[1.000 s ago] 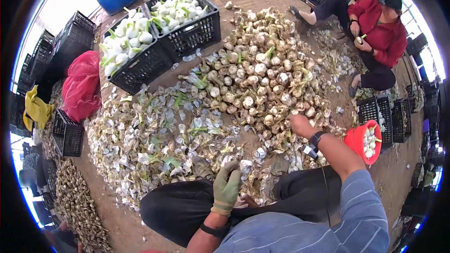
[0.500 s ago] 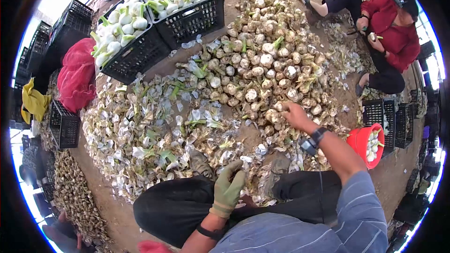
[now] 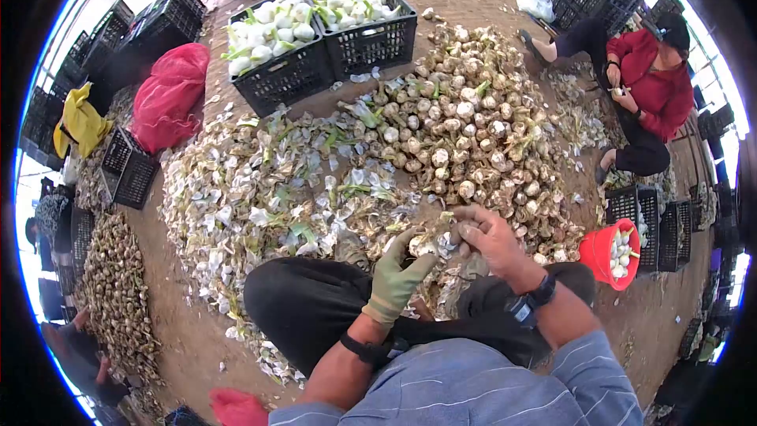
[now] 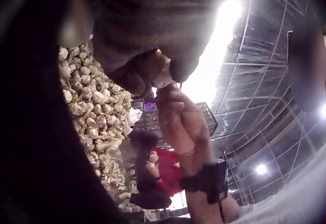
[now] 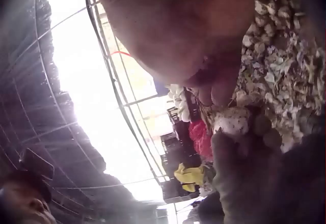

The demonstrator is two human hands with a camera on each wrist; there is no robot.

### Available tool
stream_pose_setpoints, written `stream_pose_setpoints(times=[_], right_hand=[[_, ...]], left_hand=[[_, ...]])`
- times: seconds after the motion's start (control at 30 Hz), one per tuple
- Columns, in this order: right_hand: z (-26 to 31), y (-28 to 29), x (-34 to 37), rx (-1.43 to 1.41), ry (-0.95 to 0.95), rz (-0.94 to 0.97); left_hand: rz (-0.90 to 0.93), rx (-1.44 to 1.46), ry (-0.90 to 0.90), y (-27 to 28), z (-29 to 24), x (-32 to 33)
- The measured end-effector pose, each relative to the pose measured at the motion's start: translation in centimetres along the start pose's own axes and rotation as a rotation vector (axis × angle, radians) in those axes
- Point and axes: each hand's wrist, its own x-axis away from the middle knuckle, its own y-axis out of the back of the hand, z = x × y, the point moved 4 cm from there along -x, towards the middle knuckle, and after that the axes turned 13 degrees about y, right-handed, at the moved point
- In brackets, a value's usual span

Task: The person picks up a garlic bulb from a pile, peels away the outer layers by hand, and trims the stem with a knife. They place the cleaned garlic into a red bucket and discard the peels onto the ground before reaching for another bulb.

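My gloved left hand [image 3: 397,278] holds a garlic bulb [image 3: 420,248] between thumb and fingers, low over my crossed legs. Dry, dirty skin still covers part of that bulb; its pale side shows in the right wrist view, above the glove [image 5: 247,170]. From the other side my bare right hand [image 3: 495,246] pinches the bulb's upper end with curled fingers. In the left wrist view the glove hides most of the bulb. Just beyond both hands lies a heap of unpeeled garlic [image 3: 473,126].
Loose skins [image 3: 236,205] cover the ground to the left. Two black crates [image 3: 371,39] of cleaned garlic stand behind them. On the right are a red bucket [image 3: 597,256] with white bulbs and a seated person [image 3: 650,83] in red. A pink mesh sack [image 3: 167,99] lies left.
My right hand has come back from the heap to my left hand with a garlic bulb. The left hand has moved slightly forward and now grips it. The head view has shifted.
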Motion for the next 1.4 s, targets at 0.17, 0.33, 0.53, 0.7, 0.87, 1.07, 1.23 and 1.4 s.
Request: stream_pose_setpoints(times=[0.17,0.33,0.53,0.7,0.87,1.07,1.23,1.4], right_hand=[[-2.0,-3.1,2.5,0.191,0.055,-0.078],[-3.1,-3.9,3.8,0.237,0.189,-0.099],[-2.0,-4.9,4.4,0.192,0.322,-0.256],[-2.4,-3.9,4.3,0.368,0.348,-0.499],[-0.4,1.2,2.3,0.29,0.473,-0.564],[-2.4,-3.2,3.1,0.195,0.099,-0.183],[-3.2,-4.3,3.3,0.218,0.115,-0.095],[-4.4,-4.3,3.3,0.122,0.074,-0.14]], left_hand=[[0.034,-0.005,-0.241,0.5,1.6,0.8],[-0.071,-0.327,-0.416,-0.2,0.0,2.8],[-0.026,-0.285,-0.205,-0.9,-0.6,3.3],[0.054,-0.314,-0.164,-0.7,-1.0,3.5],[0.11,-0.177,-0.176,0.8,-0.8,4.2],[0.047,-0.101,-0.187,0.9,-0.5,2.5],[-0.006,-0.263,-0.306,0.8,-0.1,2.3],[-0.122,-0.57,-0.565,0.8,-0.9,2.3]])
